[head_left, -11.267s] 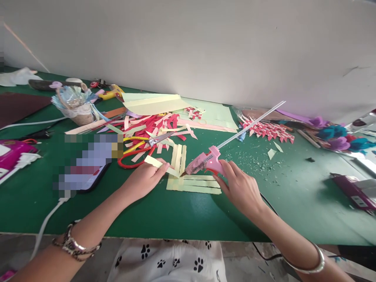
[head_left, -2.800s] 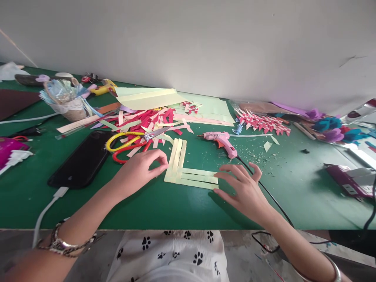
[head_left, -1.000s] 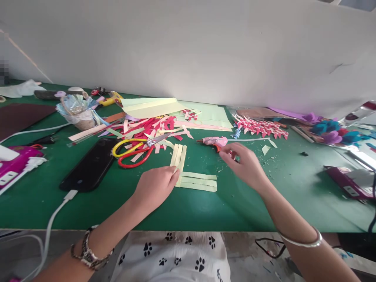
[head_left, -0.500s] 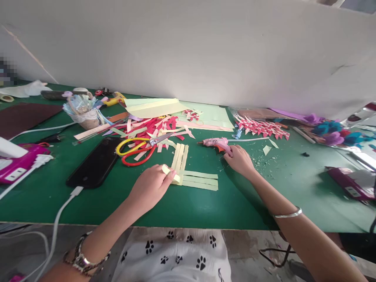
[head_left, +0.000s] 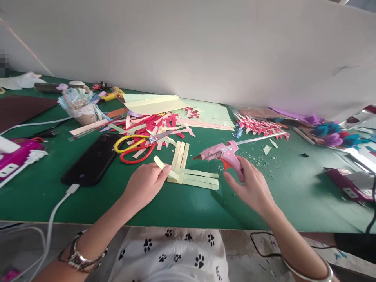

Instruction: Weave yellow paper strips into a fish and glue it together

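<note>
One black phone [head_left: 93,158] lies at the left of the green table [head_left: 182,207], beside one pair of red-and-yellow scissors [head_left: 136,147]. The left hand [head_left: 143,185] pinches one loose yellow strip [head_left: 164,167] above the corner of six joined yellow strips [head_left: 190,172]. The right hand [head_left: 252,188] grips one pink glue gun [head_left: 225,153], lifted off the table, its nozzle pointing left at the strips. A plain white wall [head_left: 205,47] stands behind.

Matt pale-yellow paper strips [head_left: 192,178], flat and smooth, one end pinched in the left hand [head_left: 143,186]. Glossy pink plastic glue gun [head_left: 225,153] in the right hand [head_left: 252,188], with a clear stick, probably glue. Matt green worktop [head_left: 182,205], perhaps felt. Scissors [head_left: 141,143]: shiny metal blades, glossy plastic handles. Glossy black phone [head_left: 92,159]. Polished metal bangle [head_left: 308,272].
</note>
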The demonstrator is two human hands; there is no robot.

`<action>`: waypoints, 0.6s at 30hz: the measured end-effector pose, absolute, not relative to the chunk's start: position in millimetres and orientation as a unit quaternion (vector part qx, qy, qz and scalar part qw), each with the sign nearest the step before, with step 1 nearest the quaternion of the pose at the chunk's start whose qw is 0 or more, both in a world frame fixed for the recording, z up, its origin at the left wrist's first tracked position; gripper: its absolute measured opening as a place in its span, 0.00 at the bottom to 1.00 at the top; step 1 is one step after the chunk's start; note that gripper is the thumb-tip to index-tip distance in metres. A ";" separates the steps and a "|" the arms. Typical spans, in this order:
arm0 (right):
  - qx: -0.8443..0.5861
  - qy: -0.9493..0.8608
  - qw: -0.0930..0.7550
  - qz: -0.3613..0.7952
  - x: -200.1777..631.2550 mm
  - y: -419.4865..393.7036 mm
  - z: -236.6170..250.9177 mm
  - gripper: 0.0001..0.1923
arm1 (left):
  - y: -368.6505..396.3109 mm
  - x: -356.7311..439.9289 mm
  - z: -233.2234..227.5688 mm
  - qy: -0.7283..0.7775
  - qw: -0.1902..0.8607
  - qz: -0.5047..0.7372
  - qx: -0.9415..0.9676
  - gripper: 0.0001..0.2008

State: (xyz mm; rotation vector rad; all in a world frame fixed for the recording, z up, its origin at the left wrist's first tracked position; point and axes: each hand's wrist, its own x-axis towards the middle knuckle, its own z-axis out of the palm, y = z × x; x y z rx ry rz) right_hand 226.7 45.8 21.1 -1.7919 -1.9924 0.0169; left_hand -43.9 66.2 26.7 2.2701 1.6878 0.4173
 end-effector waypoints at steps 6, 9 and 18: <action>-0.635 -0.729 0.232 -0.110 211.9 30.3 9.9 0.26 | 65.6 -46.1 25.2 0.598 0.172 0.153 0.768 0.25; -0.625 -0.737 0.214 -0.139 207.0 26.9 4.2 0.25 | 66.3 -46.0 25.3 0.603 0.185 0.157 0.760 0.24; -0.590 -0.766 0.191 -0.168 200.1 25.6 -1.6 0.20 | 66.6 -45.1 26.8 0.623 0.228 0.132 0.736 0.26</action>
